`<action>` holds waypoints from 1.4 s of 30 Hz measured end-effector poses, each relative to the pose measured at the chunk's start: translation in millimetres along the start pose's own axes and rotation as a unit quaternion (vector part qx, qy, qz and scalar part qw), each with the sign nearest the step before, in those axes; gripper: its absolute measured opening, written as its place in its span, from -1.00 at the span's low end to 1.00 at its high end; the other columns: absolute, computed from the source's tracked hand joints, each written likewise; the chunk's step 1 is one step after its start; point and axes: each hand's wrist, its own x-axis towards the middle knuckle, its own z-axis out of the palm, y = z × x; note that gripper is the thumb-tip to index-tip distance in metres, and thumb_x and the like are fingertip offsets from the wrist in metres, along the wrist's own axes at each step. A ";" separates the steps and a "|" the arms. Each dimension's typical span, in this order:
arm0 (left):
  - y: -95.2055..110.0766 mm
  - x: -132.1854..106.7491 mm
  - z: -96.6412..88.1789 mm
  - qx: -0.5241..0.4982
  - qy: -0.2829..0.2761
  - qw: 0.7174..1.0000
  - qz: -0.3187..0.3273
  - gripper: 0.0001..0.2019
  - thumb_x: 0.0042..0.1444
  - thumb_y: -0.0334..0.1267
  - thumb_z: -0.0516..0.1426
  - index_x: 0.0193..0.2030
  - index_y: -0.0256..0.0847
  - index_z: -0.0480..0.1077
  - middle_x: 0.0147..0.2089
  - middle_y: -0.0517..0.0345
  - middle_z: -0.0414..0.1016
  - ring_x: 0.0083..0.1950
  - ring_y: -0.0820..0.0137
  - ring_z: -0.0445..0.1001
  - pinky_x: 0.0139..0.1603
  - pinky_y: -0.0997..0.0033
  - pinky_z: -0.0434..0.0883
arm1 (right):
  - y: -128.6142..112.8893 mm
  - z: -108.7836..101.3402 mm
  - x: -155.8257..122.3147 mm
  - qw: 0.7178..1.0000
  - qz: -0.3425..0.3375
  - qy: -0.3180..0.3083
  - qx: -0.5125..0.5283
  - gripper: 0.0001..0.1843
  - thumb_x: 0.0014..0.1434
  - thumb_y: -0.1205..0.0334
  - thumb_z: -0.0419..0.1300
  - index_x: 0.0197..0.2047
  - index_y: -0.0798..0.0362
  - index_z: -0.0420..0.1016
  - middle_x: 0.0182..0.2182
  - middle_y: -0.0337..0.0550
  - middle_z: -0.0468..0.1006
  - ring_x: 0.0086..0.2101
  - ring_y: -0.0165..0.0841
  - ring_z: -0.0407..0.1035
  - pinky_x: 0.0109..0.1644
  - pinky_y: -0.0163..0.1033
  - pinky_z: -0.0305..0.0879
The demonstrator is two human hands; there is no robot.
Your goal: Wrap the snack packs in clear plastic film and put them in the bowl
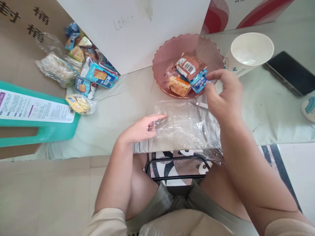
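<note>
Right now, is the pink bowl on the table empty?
No, the pink bowl holds several wrapped snack packets, with the right hand at its rim.

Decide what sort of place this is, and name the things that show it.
Probably a home or other informal room, at a low table: a pink bowl of wrapped snacks, a paper cup and a phone lie on it.

One pink bowl (172,49), three snack packets (188,67) inside; one paper cup (248,52), one phone (287,72), one clear bag (187,126).
</note>
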 end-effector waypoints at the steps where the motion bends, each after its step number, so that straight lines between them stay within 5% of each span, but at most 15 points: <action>1: 0.1 0.7 0.2 -0.003 -0.001 1.000 -0.001 -0.17 -0.08 -0.49 0.08 0.45 -0.23 0.33 -0.08 0.12 0.56 -0.41 0.55 0.18 -0.32 0.47 0.26 | -0.6 0.2 -0.9 1.000 -0.011 -0.002 -0.023 -0.91 0.20 0.24 0.18 -0.22 -0.05 0.51 -0.27 -0.10 0.61 -0.10 -0.12 0.49 0.17 0.14 0.40; 4: -0.5 1.4 -0.3 0.001 0.008 1.000 0.001 -0.18 -0.08 -0.47 0.09 0.43 -0.21 0.34 -0.03 0.10 0.56 -0.41 0.56 0.18 -0.33 0.47 0.26 | -5.5 -1.9 -4.9 0.999 -0.023 0.019 -0.019 -0.89 0.25 0.26 0.14 -0.29 -0.07 0.49 -0.32 -0.12 0.59 -0.15 -0.16 0.50 0.14 0.10 0.41; 9: -2.8 -2.6 -4.4 -0.010 0.023 1.000 -0.013 -0.23 -0.04 -0.38 0.16 0.42 -0.22 0.35 -0.47 0.33 0.26 -0.45 0.51 0.16 -0.38 0.49 0.20 | -34.4 -13.8 -23.4 0.993 -0.030 -0.010 0.112 -0.82 0.36 0.17 0.12 -0.26 -0.09 0.52 -0.27 -0.11 0.60 -0.22 -0.20 0.51 0.01 0.02 0.47; 13: -7.1 -2.4 -5.5 -0.052 0.040 0.998 -0.011 -0.24 -0.08 -0.35 0.19 0.38 -0.21 0.39 -0.53 0.37 0.18 -0.49 0.52 0.14 -0.45 0.50 0.17 | -59.2 -24.5 -39.3 0.976 -0.021 -0.166 0.137 -0.79 0.37 0.11 0.13 -0.26 -0.06 0.52 -0.30 -0.13 0.62 -0.27 -0.24 0.53 -0.08 -0.07 0.49; 16: -12.8 0.0 -3.0 -0.050 0.073 0.996 -0.016 -0.28 -0.08 -0.36 0.19 0.33 -0.19 0.43 -0.47 0.31 0.31 -0.51 0.53 0.17 -0.49 0.50 0.17 | -68.7 -39.5 -49.6 0.951 -0.009 -0.305 0.052 -0.79 0.33 0.09 0.13 -0.23 -0.01 0.53 -0.30 -0.07 0.65 -0.29 -0.19 0.55 -0.13 -0.05 0.46; 20: -17.3 1.2 -0.2 -0.037 0.105 0.994 -0.003 -0.34 -0.01 -0.31 0.21 0.32 -0.16 0.45 -0.08 0.08 0.60 -0.48 0.55 0.29 -0.47 0.47 0.27 | -85.1 -60.0 -69.2 0.875 -0.038 -0.469 -0.115 -0.52 0.23 -0.08 0.25 0.07 0.08 0.52 -0.05 0.11 0.66 -0.15 0.02 0.58 -0.15 0.02 0.43; 22: -17.2 1.7 -0.4 -0.039 0.120 0.992 0.006 -0.34 0.03 -0.28 0.21 0.35 -0.16 0.42 0.08 0.00 0.62 -0.44 0.53 0.37 -0.44 0.46 0.34 | -94.4 -60.1 -78.1 0.837 -0.032 -0.520 -0.167 -0.50 0.20 -0.12 0.27 0.04 0.08 0.52 0.02 0.12 0.64 -0.14 0.03 0.58 -0.24 -0.03 0.39; 25: -18.1 4.1 -1.3 -0.052 0.131 0.990 -0.007 -0.32 0.10 -0.25 0.21 0.42 -0.19 0.32 -0.06 0.01 0.68 -0.46 0.50 0.40 -0.47 0.45 0.37 | -97.1 -47.2 -83.8 0.814 0.011 -0.534 -0.229 -0.74 0.32 0.06 0.13 -0.11 0.04 0.53 0.12 0.02 0.59 -0.20 -0.08 0.57 -0.38 -0.12 0.22; 29: -28.4 6.9 -2.9 -0.013 0.153 0.988 -0.014 -0.38 0.19 -0.21 0.18 0.42 -0.15 0.31 -0.27 0.13 0.67 -0.57 0.50 0.33 -0.49 0.41 0.37 | -76.4 -32.0 -79.5 0.843 0.039 -0.504 -0.187 -0.79 0.33 0.23 0.03 -0.29 0.02 0.45 -0.10 -0.07 0.62 -0.25 -0.17 0.52 -0.32 -0.14 0.19; 32: -36.2 3.9 -6.1 0.102 0.289 0.952 0.025 -0.51 0.20 0.02 0.24 0.23 -0.11 0.49 -0.25 0.12 0.59 -0.45 0.42 0.44 -0.30 0.29 0.46 | -59.7 -29.8 -73.5 0.864 -0.008 -0.504 0.001 -0.86 0.28 0.25 0.07 -0.33 0.02 0.37 -0.24 -0.09 0.59 -0.25 -0.23 0.49 -0.16 -0.13 0.30; 35: -33.8 -1.7 -9.9 0.112 0.482 0.854 0.162 -0.46 0.21 0.33 0.14 -0.01 -0.06 0.60 -0.10 0.04 0.50 -0.19 0.29 0.50 -0.09 0.15 0.47 | -52.1 -29.1 -69.1 0.856 -0.049 -0.491 0.157 -0.85 0.30 0.26 0.10 -0.35 0.01 0.33 -0.25 -0.09 0.60 -0.19 -0.25 0.51 -0.08 -0.16 0.34; 36: -30.4 -3.0 -10.3 0.076 0.485 0.841 0.226 -0.39 0.23 0.42 0.05 -0.06 -0.04 0.62 -0.06 0.02 0.49 -0.10 0.25 0.51 -0.02 0.11 0.46 | -51.1 -28.8 -68.3 0.854 -0.050 -0.486 0.179 -0.85 0.30 0.27 0.11 -0.35 0.01 0.32 -0.25 -0.08 0.61 -0.16 -0.24 0.53 -0.07 -0.17 0.35; 38: -21.5 -4.0 -8.5 0.025 0.385 0.867 0.317 -0.28 0.21 0.52 -0.05 -0.06 -0.01 0.64 0.00 0.02 0.53 0.06 0.18 0.51 0.15 0.06 0.45 | -49.7 -28.4 -67.8 0.851 -0.043 -0.483 0.202 -0.85 0.29 0.30 0.13 -0.36 0.01 0.33 -0.21 -0.07 0.64 -0.09 -0.23 0.55 -0.05 -0.19 0.37; 40: -12.3 -3.0 -3.8 0.055 0.263 0.909 0.320 -0.29 0.12 0.53 0.08 0.01 -0.02 0.62 0.03 0.03 0.59 0.14 0.15 0.51 0.28 0.02 0.41 | -48.1 -29.0 -68.1 0.847 -0.041 -0.486 0.213 -0.85 0.27 0.33 0.15 -0.37 0.00 0.33 -0.19 -0.08 0.65 -0.06 -0.24 0.56 -0.03 -0.21 0.38; 42: -5.4 -1.3 1.9 0.124 0.211 0.931 0.270 -0.33 0.04 0.43 0.25 0.08 -0.04 0.58 -0.03 0.06 0.61 0.12 0.15 0.51 0.32 0.03 0.39 | -46.0 -30.7 -68.4 0.843 -0.050 -0.487 0.223 -0.84 0.25 0.36 0.14 -0.38 0.00 0.35 -0.19 -0.08 0.64 -0.04 -0.24 0.57 -0.01 -0.19 0.41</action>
